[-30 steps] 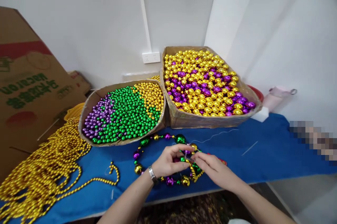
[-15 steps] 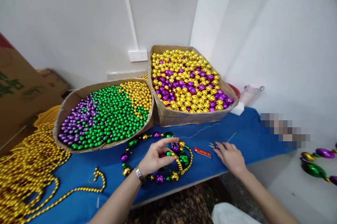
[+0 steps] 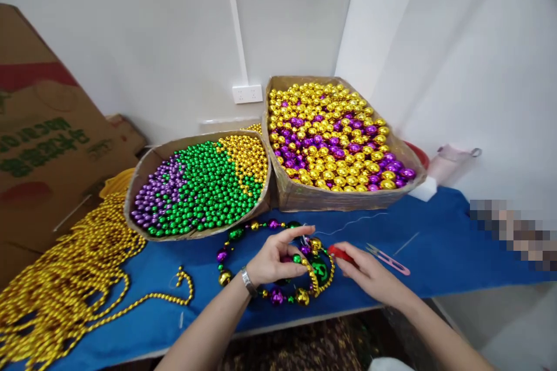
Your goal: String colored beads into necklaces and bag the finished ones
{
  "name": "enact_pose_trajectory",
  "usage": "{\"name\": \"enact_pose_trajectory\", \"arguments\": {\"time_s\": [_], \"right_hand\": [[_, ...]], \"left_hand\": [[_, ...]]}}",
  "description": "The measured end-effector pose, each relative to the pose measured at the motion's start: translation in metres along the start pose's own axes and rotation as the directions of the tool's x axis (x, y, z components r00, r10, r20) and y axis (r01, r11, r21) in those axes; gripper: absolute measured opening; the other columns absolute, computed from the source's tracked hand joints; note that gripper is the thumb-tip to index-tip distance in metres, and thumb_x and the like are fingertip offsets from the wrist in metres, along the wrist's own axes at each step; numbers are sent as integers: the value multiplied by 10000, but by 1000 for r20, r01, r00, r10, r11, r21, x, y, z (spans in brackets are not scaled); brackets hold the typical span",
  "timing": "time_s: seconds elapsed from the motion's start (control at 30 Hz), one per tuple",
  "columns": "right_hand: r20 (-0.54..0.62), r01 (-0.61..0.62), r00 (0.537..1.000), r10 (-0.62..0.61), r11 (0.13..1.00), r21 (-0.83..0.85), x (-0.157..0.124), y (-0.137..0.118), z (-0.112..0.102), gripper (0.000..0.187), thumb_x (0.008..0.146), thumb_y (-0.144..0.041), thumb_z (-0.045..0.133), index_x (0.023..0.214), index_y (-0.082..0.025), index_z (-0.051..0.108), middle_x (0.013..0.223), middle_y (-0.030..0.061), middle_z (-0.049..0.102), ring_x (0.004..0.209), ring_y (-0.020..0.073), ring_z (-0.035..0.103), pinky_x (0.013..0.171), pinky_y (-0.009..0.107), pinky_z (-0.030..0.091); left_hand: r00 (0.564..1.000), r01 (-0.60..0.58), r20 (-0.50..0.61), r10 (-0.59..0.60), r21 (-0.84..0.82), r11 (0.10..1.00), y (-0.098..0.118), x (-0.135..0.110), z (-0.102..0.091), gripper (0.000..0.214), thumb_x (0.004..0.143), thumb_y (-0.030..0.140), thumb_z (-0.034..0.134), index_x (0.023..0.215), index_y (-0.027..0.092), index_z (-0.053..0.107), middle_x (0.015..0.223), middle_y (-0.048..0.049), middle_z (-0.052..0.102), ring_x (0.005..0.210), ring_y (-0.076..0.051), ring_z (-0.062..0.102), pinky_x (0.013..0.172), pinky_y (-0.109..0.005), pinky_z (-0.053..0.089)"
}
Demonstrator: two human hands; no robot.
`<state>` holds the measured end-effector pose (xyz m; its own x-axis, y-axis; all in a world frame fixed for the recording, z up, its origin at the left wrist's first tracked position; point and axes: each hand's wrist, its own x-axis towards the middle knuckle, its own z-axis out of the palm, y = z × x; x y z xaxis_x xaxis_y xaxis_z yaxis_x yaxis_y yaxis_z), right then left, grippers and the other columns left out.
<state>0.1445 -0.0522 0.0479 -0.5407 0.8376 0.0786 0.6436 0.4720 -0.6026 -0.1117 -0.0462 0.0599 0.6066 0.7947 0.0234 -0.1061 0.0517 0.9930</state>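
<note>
My left hand (image 3: 276, 258) is closed on part of a bead necklace (image 3: 277, 296), its forefinger reaching out over white thread ends. The necklace strings purple, green and gold balls and lies looped on the blue cloth. Beside my left fingertips are a short strand of small gold beads (image 3: 331, 272) and a large green bead (image 3: 319, 270). Just right of these, my right hand (image 3: 363, 269) grips a small flat red object (image 3: 342, 254), partly hidden by the fingers. Pink thread snips (image 3: 394, 263) lie on the cloth beyond my right hand.
Behind the necklace stand a box of small purple, green and gold beads (image 3: 143, 217) and a larger box of gold and purple balls (image 3: 331, 201). Gold bead strings (image 3: 65, 278) heap at the left by a cardboard carton (image 3: 47, 127). A loose thread (image 3: 357, 221) crosses the blue cloth (image 3: 444, 231).
My right hand has let go of the thread snips, moved left and picked up the red object from the cloth. My left hand keeps its hold. The view has shifted left.
</note>
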Motion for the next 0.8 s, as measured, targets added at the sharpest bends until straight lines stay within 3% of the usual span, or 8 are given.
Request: {"name": "enact_pose_trajectory", "arguments": {"time_s": [0.07, 0.2, 0.43, 0.8], "right_hand": [[83, 33, 996, -43, 993, 115, 11, -22, -11, 218, 946, -321, 352, 1043, -224, 521, 861, -1, 627, 739, 130, 589, 658, 229, 460], [75, 126, 988, -132, 989, 79, 34, -45, -16, 249, 924, -324, 377, 785, -195, 538, 745, 6, 596, 692, 136, 545, 624, 237, 407], [28, 198, 980, -198, 980, -1, 50, -45, -5, 379, 941, -350, 310, 687, -190, 539, 700, 34, 593, 687, 153, 522, 629, 274, 384], [26, 259, 966, -258, 961, -100, 51, -43, -2, 303, 907, -308, 365, 705, -196, 562, 720, 38, 586, 734, 166, 512, 671, 292, 388]], "left_hand": [[1000, 11, 28, -11, 2, 1000, 0, 0, 0, 791, 696, 308, 737, 1380, 208, 354, 863, -92, 678, 574, -87, 547, 479, -157, 359], [1000, -18, 22, 18, 23, 1000, 1, 2, 2, 819, 649, 354, 765, 1363, 214, 389, 1013, -118, 654, 680, -130, 599, 577, -201, 443], [999, -33, 34, 32, 37, 999, 1, 1, 2, 793, 668, 281, 750, 1368, 234, 380, 1115, -123, 611, 733, -128, 593, 565, -180, 434], [999, -36, 30, 35, 55, 998, 1, 1, 3, 791, 663, 293, 754, 1364, 227, 393, 1111, -117, 616, 769, -146, 597, 618, -202, 453]]}}
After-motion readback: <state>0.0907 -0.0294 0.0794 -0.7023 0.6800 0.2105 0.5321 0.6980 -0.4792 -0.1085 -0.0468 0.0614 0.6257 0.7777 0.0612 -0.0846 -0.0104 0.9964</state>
